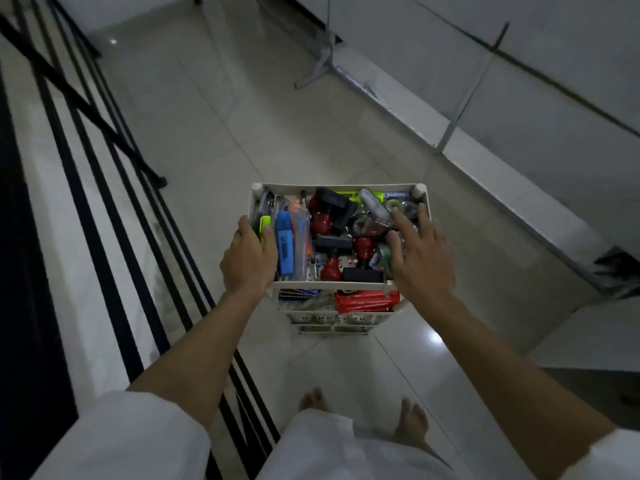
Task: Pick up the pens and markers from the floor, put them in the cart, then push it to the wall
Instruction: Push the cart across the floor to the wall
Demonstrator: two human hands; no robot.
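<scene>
Since no pens or markers show on the floor [214, 126], the gathering looks done: they lie along the left edge of the cart [337, 186] top tray, beside red-and-black stamps [332, 211] and tape rolls. The left hand [250, 256] has its grip clamped on the tray's near left corner; the right hand [420, 252] hovers spread apart over the right edge. The push to the wall remains. Black railing [104, 174] runs left; a metal frame [446, 133] flanks the right.
</scene>
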